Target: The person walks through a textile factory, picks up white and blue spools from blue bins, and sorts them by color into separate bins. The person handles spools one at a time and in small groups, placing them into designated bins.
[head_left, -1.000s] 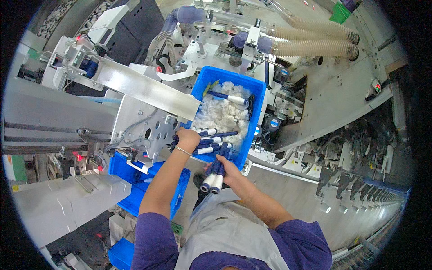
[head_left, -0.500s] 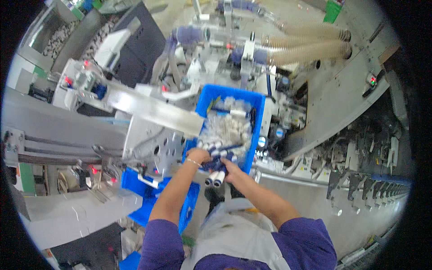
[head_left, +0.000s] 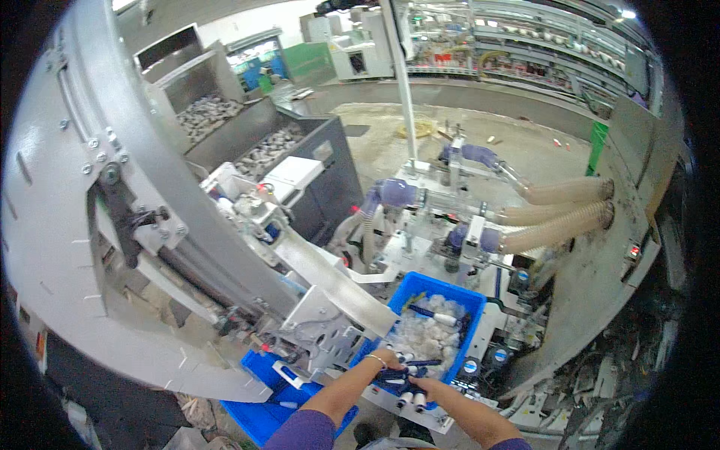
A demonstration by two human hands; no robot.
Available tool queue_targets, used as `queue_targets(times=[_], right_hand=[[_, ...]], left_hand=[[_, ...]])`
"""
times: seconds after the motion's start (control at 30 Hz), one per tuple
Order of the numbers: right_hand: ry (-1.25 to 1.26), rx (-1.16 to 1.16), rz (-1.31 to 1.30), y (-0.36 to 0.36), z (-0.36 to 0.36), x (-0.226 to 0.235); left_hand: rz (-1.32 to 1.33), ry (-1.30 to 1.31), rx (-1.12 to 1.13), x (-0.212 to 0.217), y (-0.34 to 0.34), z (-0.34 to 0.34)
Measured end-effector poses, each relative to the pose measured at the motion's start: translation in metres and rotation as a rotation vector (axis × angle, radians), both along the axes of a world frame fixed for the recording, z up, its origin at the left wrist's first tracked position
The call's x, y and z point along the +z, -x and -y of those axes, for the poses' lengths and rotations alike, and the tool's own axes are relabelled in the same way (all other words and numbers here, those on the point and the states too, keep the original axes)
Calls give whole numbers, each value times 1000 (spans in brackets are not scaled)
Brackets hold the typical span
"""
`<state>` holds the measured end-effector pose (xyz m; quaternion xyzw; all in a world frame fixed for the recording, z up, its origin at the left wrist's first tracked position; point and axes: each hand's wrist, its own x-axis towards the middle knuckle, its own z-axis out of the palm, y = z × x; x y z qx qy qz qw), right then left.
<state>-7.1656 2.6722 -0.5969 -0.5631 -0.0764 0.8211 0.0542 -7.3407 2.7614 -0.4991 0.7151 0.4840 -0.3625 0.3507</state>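
Observation:
A blue crate (head_left: 478,319) stands in front of me, filled with white yarn waste (head_left: 431,334) and several bobbins. At its near end my left hand (head_left: 388,360) is curled over a cluster of dark blue bobbins. My right hand (head_left: 430,386) grips the same bundle from the right side, close to the left one. Several bobbins (head_left: 405,400) stick out toward me below the hands, with white ends showing. Most of the fingertips are hidden among the bobbins. One white-and-dark bobbin (head_left: 442,319) lies farther back on the waste.
A second blue crate (head_left: 240,412) sits lower left. A pale metal chute (head_left: 330,274) slopes down to the near crate's left side. Grey bins (head_left: 319,150) of bobbins stand beyond. Ribbed hoses (head_left: 555,238) run right into a grey panel (head_left: 592,292).
The view has tilted up, so the crate and hands sit lower and farther right in the picture. Both hands remain at the bobbins by the crate's near end.

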Motion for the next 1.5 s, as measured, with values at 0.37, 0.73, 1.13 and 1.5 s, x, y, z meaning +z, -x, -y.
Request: queue_targets(times=[0.37, 0.73, 1.13, 1.5], right_hand=[[-36, 111, -91, -20, 8, 16], [-380, -211, -490, -84, -5, 127], [-1853, 188, 317, 27, -1, 70], [-1730, 365, 372, 47, 0, 42]], left_hand=[[47, 6, 110, 13, 19, 3], [-138, 106, 187, -6, 40, -12], [-51, -84, 340, -9, 69, 6], [-119, -502, 252, 25, 40, 38]])
